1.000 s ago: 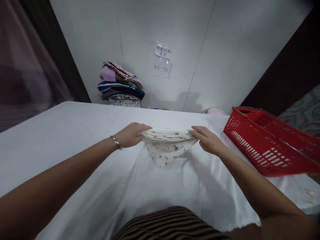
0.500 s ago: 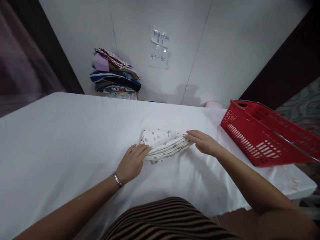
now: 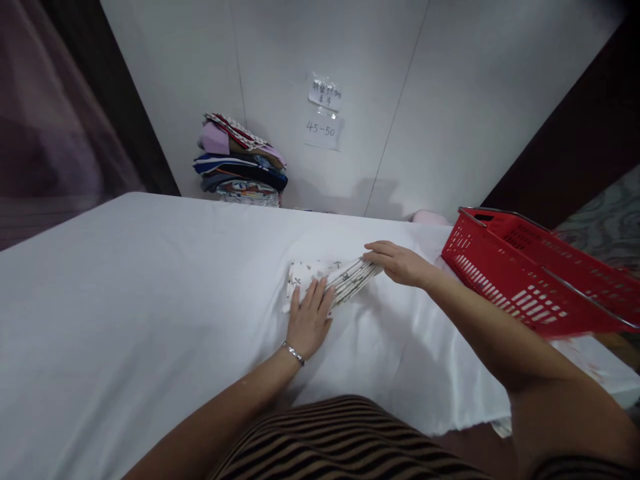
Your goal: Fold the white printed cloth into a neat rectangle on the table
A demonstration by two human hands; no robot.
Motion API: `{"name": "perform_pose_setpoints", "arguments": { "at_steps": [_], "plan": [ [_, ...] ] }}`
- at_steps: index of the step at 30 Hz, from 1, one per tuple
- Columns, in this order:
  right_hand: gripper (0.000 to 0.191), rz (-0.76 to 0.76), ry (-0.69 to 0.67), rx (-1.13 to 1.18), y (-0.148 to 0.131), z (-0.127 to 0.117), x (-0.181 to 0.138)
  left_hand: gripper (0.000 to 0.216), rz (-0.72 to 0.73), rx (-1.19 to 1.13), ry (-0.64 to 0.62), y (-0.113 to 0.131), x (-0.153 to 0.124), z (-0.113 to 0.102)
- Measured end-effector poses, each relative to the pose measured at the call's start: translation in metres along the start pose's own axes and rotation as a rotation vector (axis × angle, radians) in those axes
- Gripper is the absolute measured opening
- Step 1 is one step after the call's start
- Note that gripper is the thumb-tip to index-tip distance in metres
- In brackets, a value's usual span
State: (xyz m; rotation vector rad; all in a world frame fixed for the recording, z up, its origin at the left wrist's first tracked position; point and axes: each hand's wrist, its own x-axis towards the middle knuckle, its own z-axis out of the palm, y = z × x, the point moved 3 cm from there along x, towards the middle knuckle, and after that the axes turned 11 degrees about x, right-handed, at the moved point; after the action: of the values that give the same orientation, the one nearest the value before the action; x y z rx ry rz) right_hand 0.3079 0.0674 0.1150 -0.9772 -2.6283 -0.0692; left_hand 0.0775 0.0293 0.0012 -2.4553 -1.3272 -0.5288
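A folded white cloth (image 3: 334,277) with small dark prints lies on the white-covered table (image 3: 150,280), its layered edges showing on the right side. My left hand (image 3: 311,319) rests flat on its near left part, fingers stretched out and together. My right hand (image 3: 397,262) touches the cloth's far right corner, fingers curled onto the layered edge. A bracelet sits on my left wrist.
A red plastic basket (image 3: 530,273) stands tilted at the table's right end. A stack of folded colourful clothes (image 3: 243,163) sits at the back against the white wall, under two paper notes (image 3: 324,113). A small pink thing (image 3: 429,217) lies behind the basket.
The folded cloth came down from being held up at both ends and now lies flat. My left hand moved from its left end onto its top, pressing it.
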Motion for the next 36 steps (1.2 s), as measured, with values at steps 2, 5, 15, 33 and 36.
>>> {"name": "perform_pose_setpoints", "arguments": {
  "at_steps": [2, 5, 15, 33, 36],
  "plan": [
    [0.054, -0.011, 0.008, -0.019, -0.004, -0.005, 0.0, 0.072, -0.061, 0.002, 0.006, -0.013, 0.005, -0.001],
    [0.056, -0.007, 0.02, -0.033, -0.007, -0.012, -0.001, 0.071, -0.139, -0.001, 0.025, -0.041, 0.013, -0.01],
    [0.062, 0.044, 0.258, 0.131, -0.026, -0.075, 0.0, 0.064, -0.179, -0.366, -0.149, -0.126, 0.047, -0.129],
    [0.05, 1.076, 0.378, 0.761, 0.094, 0.154, -0.003, 0.054, -0.636, -0.619, -0.506, -0.171, 0.047, 0.068],
    [0.049, 1.053, 0.368, 0.845, 0.095, 0.152, -0.009, 0.056, -0.645, -0.695, -0.489, -0.169, 0.04, 0.063]
  ]
}}
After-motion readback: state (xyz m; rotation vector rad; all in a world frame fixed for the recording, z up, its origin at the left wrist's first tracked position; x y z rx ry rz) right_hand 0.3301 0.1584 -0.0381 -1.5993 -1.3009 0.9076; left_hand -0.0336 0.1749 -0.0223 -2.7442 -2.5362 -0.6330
